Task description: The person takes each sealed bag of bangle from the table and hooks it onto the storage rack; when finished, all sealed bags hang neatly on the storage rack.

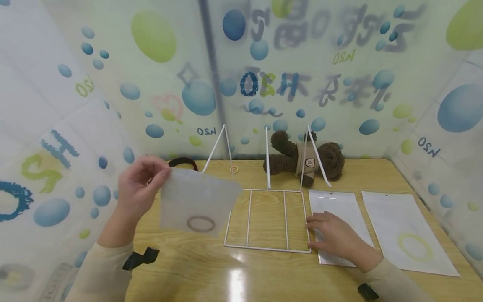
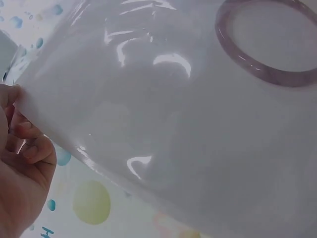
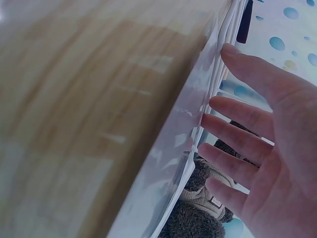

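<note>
— So what does the left hand (image 1: pixel 137 186) have?

— It pinches a frosted pouch (image 1: pixel 198 205) by its upper left corner and holds it up above the desk (image 1: pixel 188 268), left of the white wire rack (image 1: pixel 268 220). A purple ring (image 1: pixel 201 223) shows through the pouch near its lower edge; the left wrist view shows the same ring (image 2: pixel 267 47) behind the glossy film, with the fingers (image 2: pixel 29 148) curled against the pouch's edge.

— And the right hand (image 1: pixel 336 239)?

— It lies flat, fingers straight and slightly spread, on a second pouch (image 1: pixel 339 209) lying on the desk just right of the rack. The fingertips reach that pouch's left edge, beside the rack's base wire. From the right wrist view, the fingers (image 3: pixel 242 126) stretch out along the pouch's edge (image 3: pixel 198 124).

— Anything else on the desk?

— A third pouch (image 1: pixel 407 230), with a yellow-green ring (image 1: pixel 415 247) inside, lies flat further right, apart from the hand. A brown teddy bear (image 1: pixel 305 157) lies on its side behind the rack's upright wires, against the bubble-printed wall. A small pale ring (image 1: pixel 234 169) sits on the desk near the rack's left upright, and a black band (image 1: pixel 183 162) curves behind the raised pouch.
</note>
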Demonstrator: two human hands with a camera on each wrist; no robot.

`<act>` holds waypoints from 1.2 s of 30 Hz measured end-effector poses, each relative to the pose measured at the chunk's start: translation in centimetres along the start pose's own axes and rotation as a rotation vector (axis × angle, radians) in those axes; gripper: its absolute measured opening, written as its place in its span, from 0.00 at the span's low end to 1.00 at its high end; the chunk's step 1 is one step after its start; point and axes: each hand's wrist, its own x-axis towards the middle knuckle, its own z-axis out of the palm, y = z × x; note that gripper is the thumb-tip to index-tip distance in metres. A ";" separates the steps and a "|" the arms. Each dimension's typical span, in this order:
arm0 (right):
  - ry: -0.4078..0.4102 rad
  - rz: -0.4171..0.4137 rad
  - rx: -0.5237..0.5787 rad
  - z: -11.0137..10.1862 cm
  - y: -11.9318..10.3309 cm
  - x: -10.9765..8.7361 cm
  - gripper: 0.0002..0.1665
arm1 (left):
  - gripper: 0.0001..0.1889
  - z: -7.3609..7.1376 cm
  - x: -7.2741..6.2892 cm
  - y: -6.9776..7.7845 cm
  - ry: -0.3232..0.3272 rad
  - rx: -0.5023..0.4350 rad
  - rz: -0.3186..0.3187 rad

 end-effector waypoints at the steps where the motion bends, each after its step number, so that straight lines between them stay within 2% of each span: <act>1: 0.002 -0.001 -0.002 0.0 0.0 0.0 0.27 | 0.08 0.0 0.1 -0.1 0.003 0.002 0.003; 18: 0.012 0.000 -0.014 0.1 -0.1 -0.2 0.27 | 0.08 -0.5 0.5 -1.0 0.038 0.037 0.016; 26: 0.003 0.005 -0.010 0.1 -0.1 -0.2 0.27 | 0.05 0.0 0.5 -2.3 0.036 0.181 0.009; 32: 0.002 0.009 -0.011 0.1 -0.1 -0.1 0.27 | 0.06 0.6 1.1 -3.4 0.021 0.239 0.015; 36: 0.013 0.007 -0.009 0.2 -0.1 -0.2 0.27 | 0.06 0.9 1.4 -4.3 0.039 0.290 0.001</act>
